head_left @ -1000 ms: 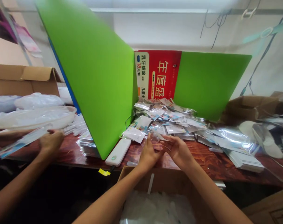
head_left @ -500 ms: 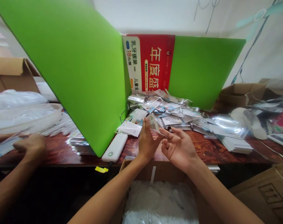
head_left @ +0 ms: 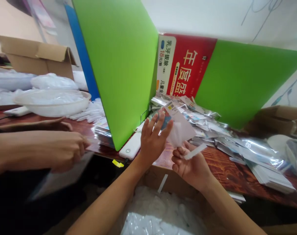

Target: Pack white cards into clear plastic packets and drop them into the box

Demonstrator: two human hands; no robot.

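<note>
My left hand (head_left: 153,138) has its fingers stretched and spread over the left side of a clear packet with a printed card (head_left: 184,129) inside. The packet tilts in front of the pile; whether the hand bears its weight I cannot tell. Below it, my right hand (head_left: 193,166) is closed with curled fingers, and a narrow white strip (head_left: 196,151) sticks out of it to the right. Behind both hands lies a heap of similar packets (head_left: 204,119). Under my hands stands an open cardboard box (head_left: 150,178) with crumpled whitish plastic (head_left: 160,209) in it.
Green boards (head_left: 123,65) stand upright around the heap. A white power bank (head_left: 131,147) lies at the table edge, left of my hand. A co-worker's hands (head_left: 67,150) work at the left, near a white basin (head_left: 55,102). Stacked cards (head_left: 268,173) lie at the right.
The packet has turned from nearly edge-on to face me, and my left fingers have spread. A white strip now shows in my right hand. The view has swung left; the co-worker's hands reach further in.
</note>
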